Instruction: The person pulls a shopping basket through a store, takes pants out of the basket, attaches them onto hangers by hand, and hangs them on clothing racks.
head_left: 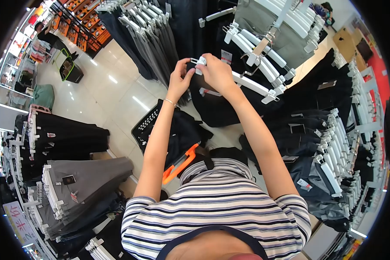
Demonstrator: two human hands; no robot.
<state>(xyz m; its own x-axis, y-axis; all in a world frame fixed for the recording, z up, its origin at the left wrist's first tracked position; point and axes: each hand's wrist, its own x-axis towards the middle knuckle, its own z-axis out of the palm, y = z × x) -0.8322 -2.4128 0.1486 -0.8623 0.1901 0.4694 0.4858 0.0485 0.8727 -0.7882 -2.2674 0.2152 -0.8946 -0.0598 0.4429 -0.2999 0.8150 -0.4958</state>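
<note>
My left hand (182, 79) and my right hand (216, 73) are raised close together at the upper centre. Between them is the white clip end of a hanger (200, 64), with the fingers of both hands closed on it. From my right hand the white hanger bar runs down to the right, and a dark garment (216, 108) with tags hangs below it. Grey trousers (154, 52) hang on white hangers just beyond my left hand. More white hangers (258, 56) stand to the right of my right hand.
A black basket (139, 125) with an orange handle (182, 164) and dark clothes is near my waist. Racks of dark garments (69, 134) line the left, others (307, 130) the right. Tiled floor (112, 95) shows between them. A person (50, 37) stands near a green-rimmed basket (69, 69).
</note>
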